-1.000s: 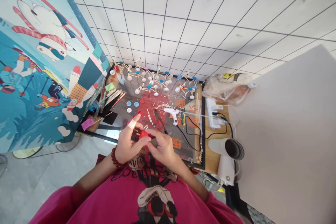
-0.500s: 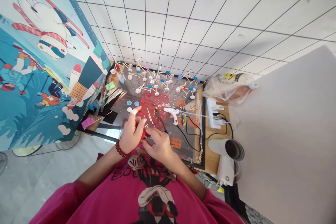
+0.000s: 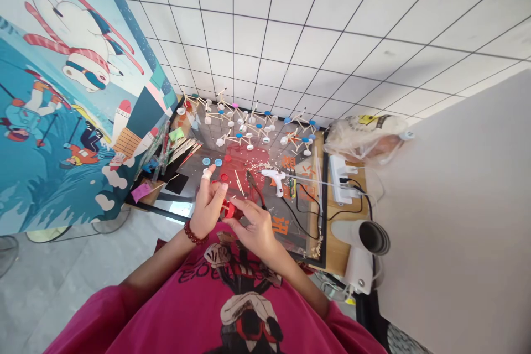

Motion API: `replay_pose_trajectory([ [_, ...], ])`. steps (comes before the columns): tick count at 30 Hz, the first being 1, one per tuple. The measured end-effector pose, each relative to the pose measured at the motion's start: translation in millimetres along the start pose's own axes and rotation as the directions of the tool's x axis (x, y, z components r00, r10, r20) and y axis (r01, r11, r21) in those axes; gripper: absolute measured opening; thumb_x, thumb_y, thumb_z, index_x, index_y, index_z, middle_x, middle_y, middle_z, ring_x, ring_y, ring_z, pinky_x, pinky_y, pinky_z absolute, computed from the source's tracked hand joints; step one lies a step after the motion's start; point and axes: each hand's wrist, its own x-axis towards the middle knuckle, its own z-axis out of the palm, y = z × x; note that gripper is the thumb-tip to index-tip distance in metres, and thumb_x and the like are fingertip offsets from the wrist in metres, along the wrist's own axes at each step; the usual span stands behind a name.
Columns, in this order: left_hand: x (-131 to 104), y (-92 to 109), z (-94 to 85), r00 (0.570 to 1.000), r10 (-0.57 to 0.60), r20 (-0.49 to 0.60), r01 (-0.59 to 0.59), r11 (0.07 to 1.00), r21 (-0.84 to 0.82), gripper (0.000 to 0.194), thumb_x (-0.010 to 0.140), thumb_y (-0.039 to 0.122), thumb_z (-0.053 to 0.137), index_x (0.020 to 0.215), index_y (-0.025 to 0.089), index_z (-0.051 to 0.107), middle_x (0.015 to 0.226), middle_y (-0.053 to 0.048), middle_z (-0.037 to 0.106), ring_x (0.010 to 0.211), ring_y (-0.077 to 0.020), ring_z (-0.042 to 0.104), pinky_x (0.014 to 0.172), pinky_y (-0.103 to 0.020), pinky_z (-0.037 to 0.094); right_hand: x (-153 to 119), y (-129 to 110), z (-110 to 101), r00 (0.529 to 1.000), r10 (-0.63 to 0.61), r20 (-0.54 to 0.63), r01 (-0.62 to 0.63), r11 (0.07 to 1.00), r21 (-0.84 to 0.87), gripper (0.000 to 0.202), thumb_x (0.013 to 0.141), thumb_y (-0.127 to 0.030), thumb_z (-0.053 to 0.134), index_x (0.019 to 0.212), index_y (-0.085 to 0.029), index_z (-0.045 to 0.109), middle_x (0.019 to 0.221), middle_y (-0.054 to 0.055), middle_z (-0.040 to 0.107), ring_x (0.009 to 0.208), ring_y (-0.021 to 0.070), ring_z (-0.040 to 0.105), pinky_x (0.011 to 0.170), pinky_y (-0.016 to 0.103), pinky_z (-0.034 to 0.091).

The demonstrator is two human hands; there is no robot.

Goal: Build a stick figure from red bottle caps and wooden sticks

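A red bottle cap (image 3: 229, 211) with short pale sticks at it is between my two hands, close to my body. My left hand (image 3: 208, 203) pinches it from the left; its index finger points up and has a white wrap near the tip. From the right, my right hand (image 3: 254, 227) grips the cap between thumb and fingers. Beyond them lie two pale wooden sticks (image 3: 239, 182), a loose red cap (image 3: 224, 177) and blue caps (image 3: 218, 162). Red-handled pliers (image 3: 256, 191) rest right of the sticks, next to a white glue gun (image 3: 276, 179).
Several stick-and-cap models (image 3: 259, 131) stand along the tiled wall. A stick bundle (image 3: 182, 154) lies at left. On the right are a power strip (image 3: 342, 180), black cables (image 3: 299, 220), a plastic bag (image 3: 365, 135) and stacked cups (image 3: 370, 237). Wood scraps (image 3: 258, 164) litter the mat.
My hands have turned slightly, and more of the red cap shows between them. My left index finger has shifted a little left. The whole view has moved slightly.
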Motion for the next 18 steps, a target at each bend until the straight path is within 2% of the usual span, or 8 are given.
replay_pose_trajectory([
  [3, -1.9, 2.8, 1.5, 1.0, -0.002, 0.021, 0.001, 0.998, 0.065, 0.06, 0.095, 0.041, 0.054, 0.148, 0.022, 0.032, 0.06, 0.009, 0.041, 0.051, -0.0098, 0.037, 0.048, -0.021, 0.035, 1.6, -3.4, -3.2, 0.999, 0.029, 0.019, -0.03, 0.997, 0.066, 0.036, 0.087, -0.04, 0.073, 0.118, -0.023, 0.068, 0.09, 0.006, 0.073, 0.08, 0.0189, 0.07, 0.075, 0.029, 0.059],
  [7, -7.5, 8.3, 2.5, 0.997, 0.072, -0.009, -0.07, 0.994, 0.087, 0.065, 0.094, 0.034, 0.056, 0.151, 0.024, 0.027, 0.063, 0.009, 0.039, 0.052, -0.0096, 0.037, 0.049, -0.021, 0.035, 2.7, 0.6, -4.6, 0.996, 0.064, 0.064, -0.08, 0.957, 0.277, 0.037, 0.085, -0.044, 0.074, 0.115, -0.023, 0.069, 0.102, 0.007, 0.073, 0.092, 0.0197, 0.07, 0.084, 0.032, 0.058],
  [10, -10.5, 12.4, 3.7, 0.994, 0.103, -0.034, -0.1, 0.993, 0.062, 0.069, 0.092, 0.03, 0.058, 0.152, 0.025, 0.023, 0.064, 0.009, 0.041, 0.053, -0.0095, 0.039, 0.051, -0.021, 0.035, 0.6, 9.5, 0.0, 0.981, 0.15, 0.122, -0.192, 0.843, 0.503, 0.043, 0.082, -0.048, 0.076, 0.118, -0.025, 0.068, 0.106, 0.005, 0.074, 0.092, 0.0194, 0.072, 0.082, 0.031, 0.06],
  [12, -11.1, 13.1, 4.6, 0.993, 0.112, -0.026, -0.11, 0.993, 0.052, 0.069, 0.093, 0.029, 0.057, 0.152, 0.026, 0.022, 0.065, 0.009, 0.043, 0.054, -0.0101, 0.04, 0.053, -0.022, 0.036, -1.1, 13.7, 4.3, 0.959, 0.218, 0.18, -0.282, 0.754, 0.593, 0.048, 0.078, -0.051, 0.078, 0.116, -0.025, 0.068, 0.102, 0.004, 0.075, 0.087, 0.0192, 0.073, 0.078, 0.03, 0.061],
  [14, -10.9, 11.8, 5.2, 0.992, 0.127, -0.025, -0.125, 0.99, 0.063, 0.069, 0.093, 0.028, 0.057, 0.152, 0.025, 0.022, 0.064, 0.009, 0.043, 0.056, -0.0105, 0.04, 0.055, -0.023, 0.037, -2.2, 15.1, 7.8, 0.943, 0.252, 0.216, -0.332, 0.713, 0.618, 0.052, 0.073, -0.056, 0.08, 0.112, -0.024, 0.069, 0.099, 0.003, 0.075, 0.085, 0.0197, 0.073, 0.077, 0.031, 0.061],
  [18, -10.7, 7.4, 5.5, 0.992, 0.127, -0.018, -0.124, 0.986, 0.107, 0.07, 0.091, 0.026, 0.058, 0.152, 0.024, 0.024, 0.064, 0.009, 0.042, 0.055, -0.0103, 0.041, 0.055, -0.023, 0.036, -2.8, 13.5, 10.7, 0.936, 0.28, 0.212, -0.35, 0.71, 0.611, 0.051, 0.069, -0.058, 0.081, 0.102, -0.022, 0.068, 0.09, 0.003, 0.074, 0.078, 0.0182, 0.072, 0.074, 0.03, 0.061],
])
